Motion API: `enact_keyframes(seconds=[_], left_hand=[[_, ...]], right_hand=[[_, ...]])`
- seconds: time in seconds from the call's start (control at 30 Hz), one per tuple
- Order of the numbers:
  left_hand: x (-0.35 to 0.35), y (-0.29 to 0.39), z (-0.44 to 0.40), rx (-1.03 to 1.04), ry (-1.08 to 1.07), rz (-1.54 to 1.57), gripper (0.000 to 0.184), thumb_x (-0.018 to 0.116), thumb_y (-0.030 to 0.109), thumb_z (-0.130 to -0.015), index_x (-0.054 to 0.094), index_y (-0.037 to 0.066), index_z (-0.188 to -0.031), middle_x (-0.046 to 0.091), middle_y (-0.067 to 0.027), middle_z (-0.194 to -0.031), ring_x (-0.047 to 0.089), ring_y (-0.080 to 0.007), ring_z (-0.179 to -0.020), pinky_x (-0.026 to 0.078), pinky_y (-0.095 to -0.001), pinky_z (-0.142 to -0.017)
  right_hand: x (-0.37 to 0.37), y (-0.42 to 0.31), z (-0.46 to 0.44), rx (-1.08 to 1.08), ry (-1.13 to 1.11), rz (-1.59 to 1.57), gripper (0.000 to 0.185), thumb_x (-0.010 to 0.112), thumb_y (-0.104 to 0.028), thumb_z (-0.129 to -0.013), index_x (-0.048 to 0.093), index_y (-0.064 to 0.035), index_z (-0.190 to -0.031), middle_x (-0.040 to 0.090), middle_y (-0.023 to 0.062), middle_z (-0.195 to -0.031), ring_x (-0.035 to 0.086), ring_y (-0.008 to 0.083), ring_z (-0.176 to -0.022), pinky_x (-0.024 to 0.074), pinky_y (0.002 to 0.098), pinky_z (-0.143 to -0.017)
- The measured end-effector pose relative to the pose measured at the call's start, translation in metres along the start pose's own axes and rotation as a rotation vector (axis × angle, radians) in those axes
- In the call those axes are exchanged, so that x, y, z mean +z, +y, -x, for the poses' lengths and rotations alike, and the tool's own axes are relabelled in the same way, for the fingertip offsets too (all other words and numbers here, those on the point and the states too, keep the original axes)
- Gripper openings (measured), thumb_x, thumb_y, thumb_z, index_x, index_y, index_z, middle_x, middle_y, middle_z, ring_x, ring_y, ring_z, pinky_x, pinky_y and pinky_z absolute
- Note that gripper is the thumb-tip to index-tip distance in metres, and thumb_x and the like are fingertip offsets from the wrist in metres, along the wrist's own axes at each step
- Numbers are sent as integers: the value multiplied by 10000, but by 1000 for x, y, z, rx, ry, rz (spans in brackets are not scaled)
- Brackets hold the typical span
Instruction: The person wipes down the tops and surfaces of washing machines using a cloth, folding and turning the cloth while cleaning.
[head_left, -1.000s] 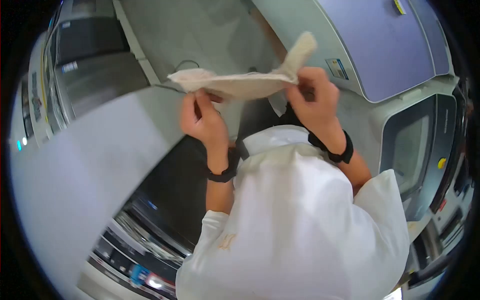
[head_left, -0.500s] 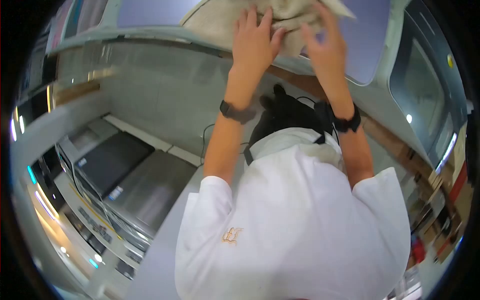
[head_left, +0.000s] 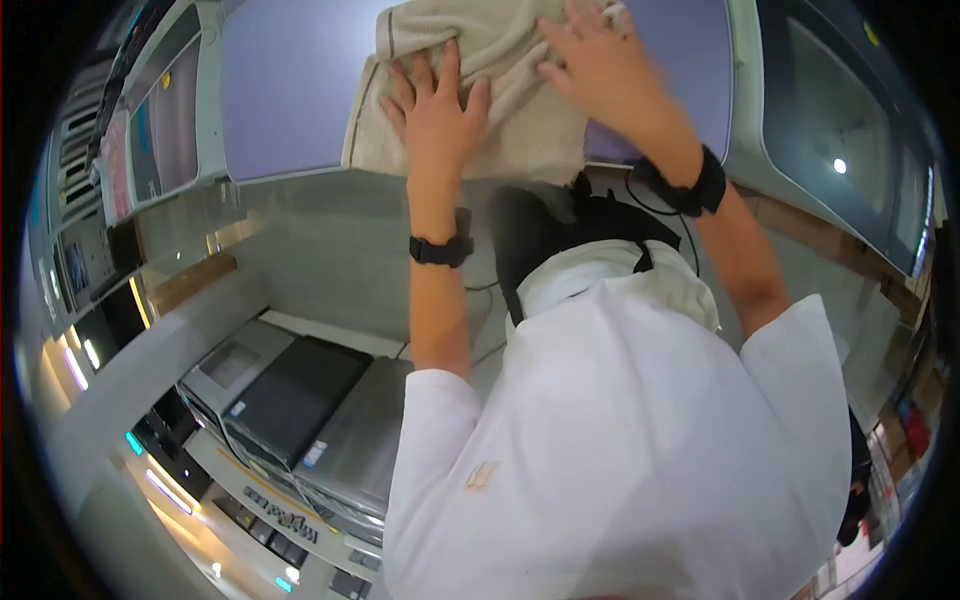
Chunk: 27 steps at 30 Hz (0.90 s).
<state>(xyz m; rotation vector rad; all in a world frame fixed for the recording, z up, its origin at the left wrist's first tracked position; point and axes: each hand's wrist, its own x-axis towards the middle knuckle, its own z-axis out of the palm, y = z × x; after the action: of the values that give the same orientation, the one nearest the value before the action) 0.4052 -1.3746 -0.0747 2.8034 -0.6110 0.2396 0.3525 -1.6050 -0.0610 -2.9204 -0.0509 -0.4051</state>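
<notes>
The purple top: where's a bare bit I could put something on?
The widest bare patch on the purple top lies between the beige cloth and the grey rim at left. A narrower strip lies between the right hand and the rim's right side. The middle is crowded: cloth, left hand, right hand.

Indoor light, moderate, soft overall. White shirt brightest large area, soft grey shadows in folds. Purple surface carries pale sheen near top. Round glare spot on dark glass panel at right. Lit strips glow at lower left, background there smeary. Floor dimmer. Right hand slightly motion-blurred, left hand crisper. Fisheye: straight edges bow toward rim, corners black, fine detail soft.
</notes>
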Motion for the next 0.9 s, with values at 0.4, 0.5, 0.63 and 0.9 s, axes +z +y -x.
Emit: enact_keyframes(seconds=[0.4,0.5,0.63,0.9], left_hand=[[-36,-9,-12,195,-220,206,636,691,243,-950,519,155,-1556,433,-276,-1583,354,-592,-1465,397,-605,-1167],[-33,-12,-55,283,-271,143,625,666,296,-981,501,176,-1572,435,-291,-1594,367,-623,-1451,461,-564,-1144],[-19,-12,-100,345,-243,136,603,668,311,-974,533,152,-1540,445,-300,-1592,402,-644,-1411,448,-582,-1149],[-40,-11,-11,408,-312,107,619,680,294,-963,530,177,-1552,416,-280,-1623,421,-640,-1399,465,-586,-1110]], right_hand=[[-21,23,-10,174,-226,69,570,601,-370,-1036,562,-34,-1495,491,165,-1617,475,318,-1482,302,559,-1251],[0,33,-49,177,-200,194,562,582,-374,-1044,574,-27,-1486,483,172,-1621,470,328,-1484,332,517,-1244],[-5,40,-61,213,-210,2,560,582,-362,-1044,571,-20,-1488,463,183,-1632,443,343,-1505,367,460,-1227],[-55,-22,66,307,-263,-157,535,609,-300,-1035,568,-26,-1492,513,164,-1599,469,350,-1489,387,442,-1214]])
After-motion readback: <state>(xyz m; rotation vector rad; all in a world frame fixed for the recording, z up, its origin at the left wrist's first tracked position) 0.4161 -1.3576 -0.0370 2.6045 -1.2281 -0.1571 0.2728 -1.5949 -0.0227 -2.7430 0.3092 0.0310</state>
